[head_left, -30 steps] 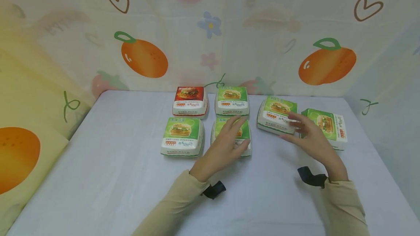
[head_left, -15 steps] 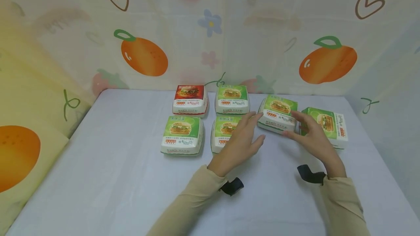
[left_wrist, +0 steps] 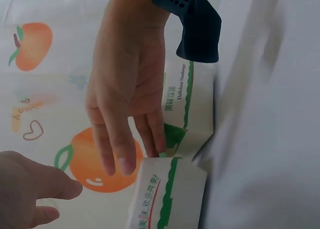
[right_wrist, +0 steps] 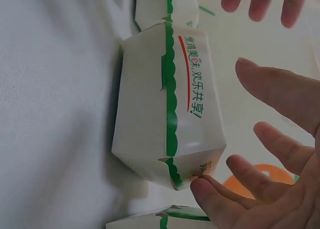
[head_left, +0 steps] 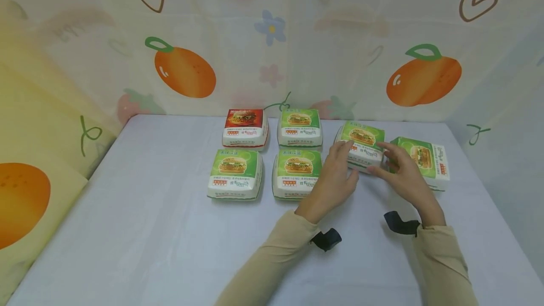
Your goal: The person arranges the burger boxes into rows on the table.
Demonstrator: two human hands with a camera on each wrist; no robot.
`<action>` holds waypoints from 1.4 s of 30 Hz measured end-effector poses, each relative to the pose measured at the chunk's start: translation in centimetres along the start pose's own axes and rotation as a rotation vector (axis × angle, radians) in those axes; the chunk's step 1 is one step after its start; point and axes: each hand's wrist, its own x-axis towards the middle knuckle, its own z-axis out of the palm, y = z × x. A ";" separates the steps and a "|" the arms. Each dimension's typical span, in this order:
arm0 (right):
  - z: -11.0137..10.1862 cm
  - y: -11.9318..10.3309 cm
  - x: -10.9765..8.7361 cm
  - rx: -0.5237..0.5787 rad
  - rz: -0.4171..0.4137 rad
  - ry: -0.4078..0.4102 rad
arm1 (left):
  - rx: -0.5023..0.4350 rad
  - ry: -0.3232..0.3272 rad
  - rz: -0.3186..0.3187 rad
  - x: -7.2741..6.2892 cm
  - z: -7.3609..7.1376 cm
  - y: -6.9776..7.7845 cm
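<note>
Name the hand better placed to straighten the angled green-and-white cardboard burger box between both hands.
Right, probably. The right hand has a fingertip apparently touching the right end of the burger box; the left hand is at its left side, contact unclear.

White table [head_left: 148, 230], six burger boxes [head_left: 233, 174]
</note>
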 end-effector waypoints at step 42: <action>1.8 2.1 1.1 0.060 -0.013 0.103 | -0.264 0.158 -0.281 1.1 6.2 -1.6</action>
